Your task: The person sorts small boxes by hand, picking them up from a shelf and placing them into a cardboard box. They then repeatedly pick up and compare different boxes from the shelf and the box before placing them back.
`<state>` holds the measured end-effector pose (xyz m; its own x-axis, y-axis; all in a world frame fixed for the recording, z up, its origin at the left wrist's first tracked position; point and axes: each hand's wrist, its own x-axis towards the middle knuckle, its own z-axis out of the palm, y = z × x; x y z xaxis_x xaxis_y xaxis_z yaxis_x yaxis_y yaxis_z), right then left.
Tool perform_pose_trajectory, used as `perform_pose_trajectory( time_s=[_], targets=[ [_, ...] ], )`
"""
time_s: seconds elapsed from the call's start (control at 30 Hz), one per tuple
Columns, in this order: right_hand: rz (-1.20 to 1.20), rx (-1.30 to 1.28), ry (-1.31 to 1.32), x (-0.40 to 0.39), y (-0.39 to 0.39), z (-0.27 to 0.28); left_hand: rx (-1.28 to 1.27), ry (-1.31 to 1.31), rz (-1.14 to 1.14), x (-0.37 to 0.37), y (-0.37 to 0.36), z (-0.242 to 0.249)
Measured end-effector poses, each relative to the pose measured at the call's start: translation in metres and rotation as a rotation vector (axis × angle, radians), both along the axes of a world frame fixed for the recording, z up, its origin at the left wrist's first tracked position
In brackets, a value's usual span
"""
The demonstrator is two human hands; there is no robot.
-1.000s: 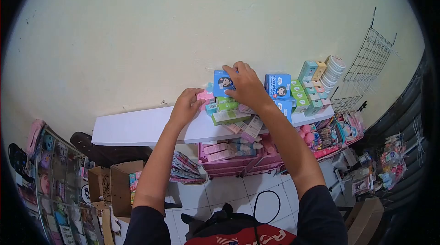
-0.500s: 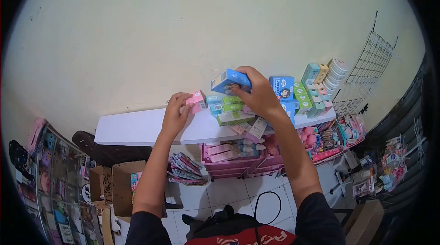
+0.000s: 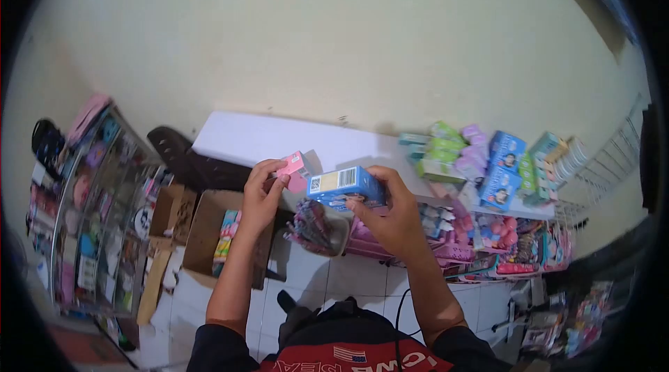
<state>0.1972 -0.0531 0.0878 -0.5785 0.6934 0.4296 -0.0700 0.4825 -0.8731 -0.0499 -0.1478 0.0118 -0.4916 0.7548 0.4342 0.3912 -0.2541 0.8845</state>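
My left hand (image 3: 263,191) grips a small pink box (image 3: 297,168) between thumb and fingers, in front of the white shelf (image 3: 279,134). Close on its right, my right hand (image 3: 396,213) is closed around a blue box (image 3: 348,187) with a barcode on its upturned side. The blue box is tilted, and its printed front is partly covered by my thumb. Further right on the shelf lie green boxes (image 3: 446,152), purple boxes (image 3: 472,156) and upright blue boxes (image 3: 504,152).
A cardboard box (image 3: 198,250) with colourful packs stands below the shelf on the left, beside a glass display rack (image 3: 83,226). Under the shelf are a bin of wrapped items (image 3: 313,229) and pink baskets (image 3: 456,252). A wire grid (image 3: 613,156) leans at the right.
My view has swung to the left. Both hands have come down toward me, lifting the pink box off the shelf and bringing the blue box close beside it.
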Motion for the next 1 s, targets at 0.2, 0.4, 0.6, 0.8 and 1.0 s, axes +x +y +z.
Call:
perform_pose_trajectory(
  time_s=[0.2,0.4,0.6,0.8,1.0],
  targets=[
    [0.140,-0.067,-0.114,-0.074,-0.036,-0.067,-0.160,0.104,0.320,-0.062,-0.131,-0.048],
    [0.253,-0.339,-0.202,-0.161,-0.070,-0.157,-0.257,-0.082,0.455,-0.126,-0.211,-0.123],
    [0.167,-0.393,-0.195,-0.234,-0.102,-0.254,-0.416,-0.097,0.592,-0.185,-0.236,-0.182],
    [-0.011,-0.421,-0.365,-0.303,-0.129,-0.310,-0.489,-0.009,0.646,-0.253,-0.222,-0.262],
    [-0.111,-0.467,-0.506,-0.366,-0.141,-0.347,-0.595,0.044,0.638,-0.306,-0.201,-0.357]
  ],
)
